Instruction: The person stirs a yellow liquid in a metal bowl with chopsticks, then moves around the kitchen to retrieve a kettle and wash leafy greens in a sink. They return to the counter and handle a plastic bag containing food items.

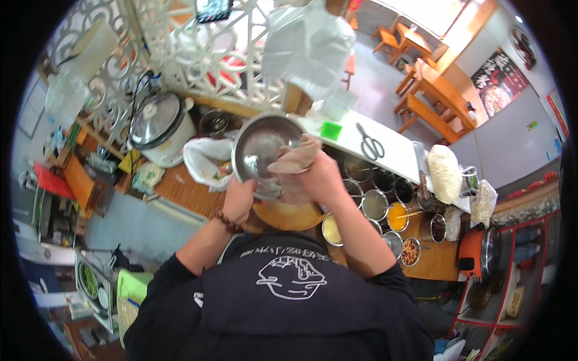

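My left hand [240, 197], with a beaded bracelet at its wrist, grips the rim of a stainless steel bowl [259, 146] that is tilted up over the counter. A crumpled, pale cloth [295, 155] is bunched in my right hand [321, 178], at the bowl's right side; its edges are blurred. Below the bowl lies a round wooden board [289, 216], partly hidden by my arms. Just left of the bowl, a white plastic bag [198, 158] stands open with scraps inside. Metal pots of sauces and toppings, one with orange liquid [398, 216], stand to the right.
A large rice cooker [158, 126] stands at the back left. Black-handled scissors [371, 145] and a green box [331, 130] lie on the white ledge [397, 155]. Clear plastic bags [309, 45] hang ahead. At the right are a bag of noodles [443, 173] and an orange cooker [474, 252].
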Action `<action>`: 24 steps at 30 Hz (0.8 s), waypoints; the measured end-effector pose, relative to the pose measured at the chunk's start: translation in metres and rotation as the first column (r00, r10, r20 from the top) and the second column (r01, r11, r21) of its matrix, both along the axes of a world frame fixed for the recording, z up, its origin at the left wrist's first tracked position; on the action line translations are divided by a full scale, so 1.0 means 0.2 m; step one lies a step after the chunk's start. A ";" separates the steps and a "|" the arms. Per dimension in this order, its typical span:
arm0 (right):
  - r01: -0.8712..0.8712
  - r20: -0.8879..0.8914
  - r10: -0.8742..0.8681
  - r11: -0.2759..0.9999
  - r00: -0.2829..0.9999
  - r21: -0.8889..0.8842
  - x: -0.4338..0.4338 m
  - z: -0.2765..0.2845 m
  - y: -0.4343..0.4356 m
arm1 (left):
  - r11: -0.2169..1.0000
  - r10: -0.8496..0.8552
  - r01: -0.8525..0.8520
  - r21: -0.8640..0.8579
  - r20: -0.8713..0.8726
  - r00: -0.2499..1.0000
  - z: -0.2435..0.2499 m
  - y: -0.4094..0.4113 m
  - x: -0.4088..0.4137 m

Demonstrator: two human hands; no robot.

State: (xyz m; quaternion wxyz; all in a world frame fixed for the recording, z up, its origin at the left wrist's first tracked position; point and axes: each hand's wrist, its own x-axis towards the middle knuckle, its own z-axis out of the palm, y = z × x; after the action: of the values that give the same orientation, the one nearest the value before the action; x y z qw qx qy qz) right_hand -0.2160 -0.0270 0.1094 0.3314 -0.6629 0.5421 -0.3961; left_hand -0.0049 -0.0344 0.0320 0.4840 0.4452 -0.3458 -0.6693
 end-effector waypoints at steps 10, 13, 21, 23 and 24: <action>0.038 -0.344 -0.128 0.966 0.930 -0.256 0.11 -0.33 -0.06 | 0.970 -0.236 0.234 0.060 0.020 0.972 0.04 0.08 -0.04; -0.234 -0.276 0.143 0.914 0.950 -0.332 0.16 -0.37 -0.01 | 0.963 -0.268 0.268 0.039 -0.008 0.963 0.06 0.04 0.00; -0.253 -0.804 -0.020 0.944 0.595 -0.211 0.01 -0.18 -0.01 | 0.967 -0.236 0.248 -0.059 0.162 0.958 0.03 0.03 0.06; -0.133 -0.782 -0.093 0.966 0.617 -0.220 0.05 -0.25 0.01 | 0.976 -0.159 0.182 -0.118 0.177 0.971 0.15 0.05 0.03; -0.079 -0.767 -0.121 0.972 0.630 -0.219 0.09 -0.29 0.02 | 0.963 -0.132 0.184 -0.197 0.251 0.959 0.14 0.05 0.04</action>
State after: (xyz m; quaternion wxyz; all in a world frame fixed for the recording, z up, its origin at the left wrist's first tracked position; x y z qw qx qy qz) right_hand -0.1979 -0.0229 0.0512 -0.0184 -0.7961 0.5892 -0.1369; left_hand 0.0022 -0.0246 0.0607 0.4301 0.4365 -0.5067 -0.6065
